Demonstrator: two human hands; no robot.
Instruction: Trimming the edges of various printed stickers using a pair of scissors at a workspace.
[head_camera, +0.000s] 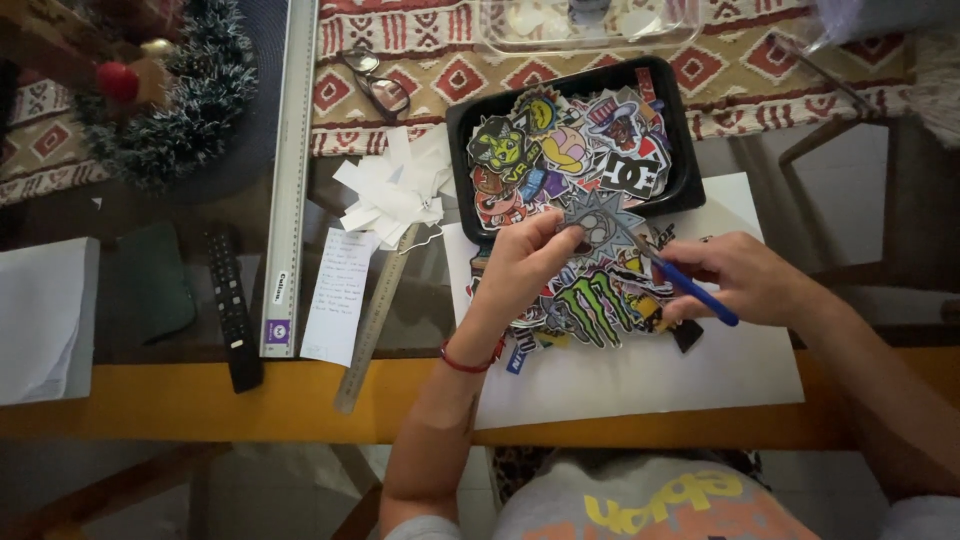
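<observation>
**Spiky sticker in trim, many cut ones piled around**

Nearest, the bench (200, 405) shows its yellow front edge, bare but for the end of a steel rule (372, 325). A white sheet (640, 375) lies on it in front of the person, its near half free.

Above the sheet the left hand (520, 265) has its fingers pinched on a grey spiky sticker (592, 212), held up over the pile. The right hand (745, 275) has its fingers closed round a blue-handled knife (690, 285), whose tip reaches the sticker's right side. Whether the blade touches the paper cannot be told.

Judging by the lie of things, much cutting is done: a heap of cut stickers (590, 300) covers the sheet's far part under the hands, and a black tray (675, 185) just beyond is full of more. White offcuts (395, 190) lie to the left of the tray. How much of the spiky outline is left to trim does not show.

Left of the hands sit a note (338, 290), a long cutting ruler (290, 170) and a remote (230, 305), all apart from the work. Farther off lie glasses (378, 85) and a clear dish (590, 25). Open room is mostly to the right, on the sheet's bare part.
</observation>
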